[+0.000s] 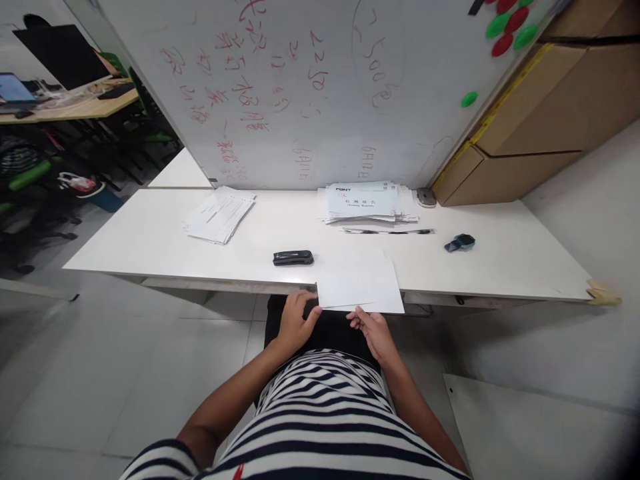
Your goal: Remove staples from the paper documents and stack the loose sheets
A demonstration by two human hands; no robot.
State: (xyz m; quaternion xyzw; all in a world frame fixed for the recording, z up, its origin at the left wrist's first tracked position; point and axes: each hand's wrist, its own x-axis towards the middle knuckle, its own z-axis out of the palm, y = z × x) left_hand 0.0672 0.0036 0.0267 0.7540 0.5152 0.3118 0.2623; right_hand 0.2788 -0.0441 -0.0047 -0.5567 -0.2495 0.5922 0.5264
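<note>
White sheets of paper (357,280) lie at the desk's front edge, their near side jutting out over it. At their near left corner is my left hand (296,320), fingers stretched out and thumb apart, the tips at the paper's edge. Below the near edge, my right hand (373,331) has curled fingers, with thumb and forefinger together at the paper's border. A lower sheet's edge shows slightly askew there. Just left of the paper sits a black stapler (293,258), touched by neither hand.
Behind the paper lies a stack of printed reports (363,202), with a pen (389,231) before it. More printed sheets (220,215) are at left. A dark watch-like object (459,243) lies right. A whiteboard (320,93) and cardboard boxes (545,113) stand behind.
</note>
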